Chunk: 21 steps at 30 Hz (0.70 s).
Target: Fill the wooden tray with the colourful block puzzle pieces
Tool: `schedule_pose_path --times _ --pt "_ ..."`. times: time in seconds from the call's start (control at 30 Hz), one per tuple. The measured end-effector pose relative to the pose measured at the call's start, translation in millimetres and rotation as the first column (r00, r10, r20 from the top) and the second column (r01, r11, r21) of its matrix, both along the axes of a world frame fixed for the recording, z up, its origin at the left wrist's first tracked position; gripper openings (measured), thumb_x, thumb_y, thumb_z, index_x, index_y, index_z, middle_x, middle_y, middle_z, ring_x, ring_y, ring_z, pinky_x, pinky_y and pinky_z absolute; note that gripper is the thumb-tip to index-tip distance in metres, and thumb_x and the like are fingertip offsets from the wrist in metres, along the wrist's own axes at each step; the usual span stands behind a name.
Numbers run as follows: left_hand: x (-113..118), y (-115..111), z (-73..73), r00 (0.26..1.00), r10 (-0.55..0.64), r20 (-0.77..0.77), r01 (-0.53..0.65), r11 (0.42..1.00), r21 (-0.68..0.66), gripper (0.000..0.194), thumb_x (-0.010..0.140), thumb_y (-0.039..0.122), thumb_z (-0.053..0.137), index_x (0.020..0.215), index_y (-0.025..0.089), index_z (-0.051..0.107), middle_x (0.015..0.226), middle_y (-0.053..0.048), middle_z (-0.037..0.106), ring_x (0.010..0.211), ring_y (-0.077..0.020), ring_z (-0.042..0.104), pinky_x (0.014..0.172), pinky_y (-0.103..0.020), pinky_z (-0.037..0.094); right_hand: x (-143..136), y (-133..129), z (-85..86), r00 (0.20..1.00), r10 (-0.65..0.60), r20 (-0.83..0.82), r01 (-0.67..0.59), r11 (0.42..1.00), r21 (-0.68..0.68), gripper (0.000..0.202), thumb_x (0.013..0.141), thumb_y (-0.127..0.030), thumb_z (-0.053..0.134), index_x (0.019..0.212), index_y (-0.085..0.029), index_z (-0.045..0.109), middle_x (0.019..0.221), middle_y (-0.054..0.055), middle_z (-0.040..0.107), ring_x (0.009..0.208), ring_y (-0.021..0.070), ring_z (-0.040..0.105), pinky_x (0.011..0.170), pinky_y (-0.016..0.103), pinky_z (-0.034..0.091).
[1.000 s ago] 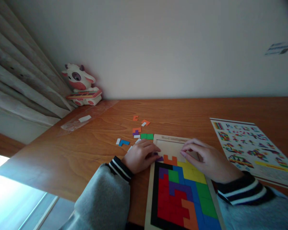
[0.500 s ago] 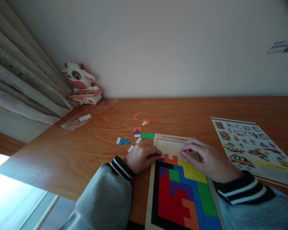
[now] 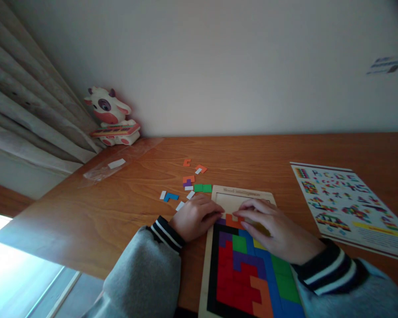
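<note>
A wooden tray (image 3: 204, 269) holds fitted blocks: black, red, purple, green, blue, yellow and orange. Its far end shows bare wood. My left hand (image 3: 199, 215) rests at the tray's left edge, thumb and fingers close together near a purple piece (image 3: 220, 221); whether it grips that piece is unclear. Beside it, my right hand (image 3: 265, 223) is over the tray, its fingertips at an orange piece (image 3: 231, 221) next to the purple one. The fingers are bent and slightly apart, and partly hide the yellow blocks.
Loose orange, green (image 3: 202, 188), blue (image 3: 171, 196) and white pieces lie beyond and left of the tray. A printed pattern sheet (image 3: 348, 198) is at the right. Clear plastic wrap (image 3: 101, 173) and a cow toy (image 3: 111, 117) are at the back left.
My right hand has moved left and slightly nearer, from over the tray's right part to the orange piece. My left hand has barely moved.
</note>
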<state>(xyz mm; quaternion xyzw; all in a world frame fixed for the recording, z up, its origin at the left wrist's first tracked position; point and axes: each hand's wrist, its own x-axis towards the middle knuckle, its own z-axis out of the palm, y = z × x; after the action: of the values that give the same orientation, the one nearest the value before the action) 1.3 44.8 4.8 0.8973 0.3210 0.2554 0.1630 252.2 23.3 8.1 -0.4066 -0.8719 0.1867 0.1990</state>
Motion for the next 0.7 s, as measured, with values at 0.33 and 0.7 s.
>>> schedule_pose_path --times 0.33,0.7 --pt "0 -1 -4.7 1.0 -0.017 -0.01 0.017 1.0 0.02 0.014 0.095 0.023 0.054 0.1 0.019 0.067 0.095 -0.005 0.072 0.092 -0.019 0.063 0.086 -0.033 0.048 -1 1 -4.8 1.0 -0.018 -0.001 0.018 1.0 0.008 0.025 0.095 -0.026 0.05 0.111 -0.026 0.069 0.111 0.009 0.06 0.105 0.0248 0.059 0.093 0.046 0.05" --pt "-56 11 5.5 0.903 0.423 -0.081 -0.394 0.887 0.242 0.017 0.094 0.027 0.055 0.103 0.021 0.068 0.104 -0.007 0.071 0.095 -0.021 0.064 0.09 -0.037 0.051 6 4 -7.0 0.995 -0.041 -0.088 0.041 0.999 0.005 0.021 0.098 -0.031 0.048 0.104 -0.025 0.067 0.106 0.007 0.065 0.102 0.0217 0.063 0.092 0.042 0.053"
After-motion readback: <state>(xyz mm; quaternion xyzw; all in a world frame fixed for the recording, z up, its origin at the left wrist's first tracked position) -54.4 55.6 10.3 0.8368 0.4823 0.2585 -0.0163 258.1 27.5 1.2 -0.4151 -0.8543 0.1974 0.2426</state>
